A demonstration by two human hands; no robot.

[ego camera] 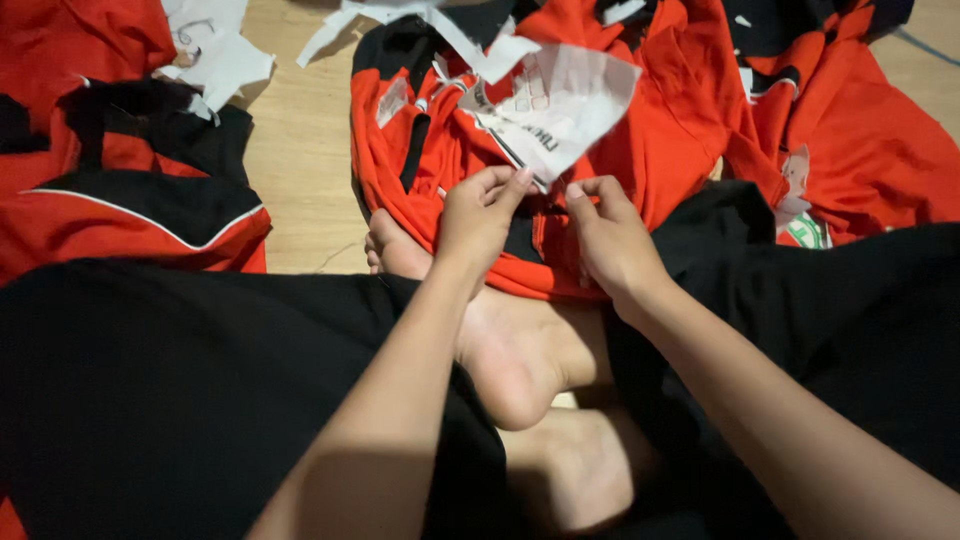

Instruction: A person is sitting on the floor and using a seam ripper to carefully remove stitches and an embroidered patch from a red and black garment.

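Centrally, a white backing sheet (560,105) is half peeled off the red-and-black jersey (450,150), rising just beyond my fingertips. My left hand (480,215) pinches its lower edge; my right hand (610,240), fingers curled, presses the cloth beside it. Peeled scraps (225,55) lie far left; more jerseys (130,190) flank both hands.
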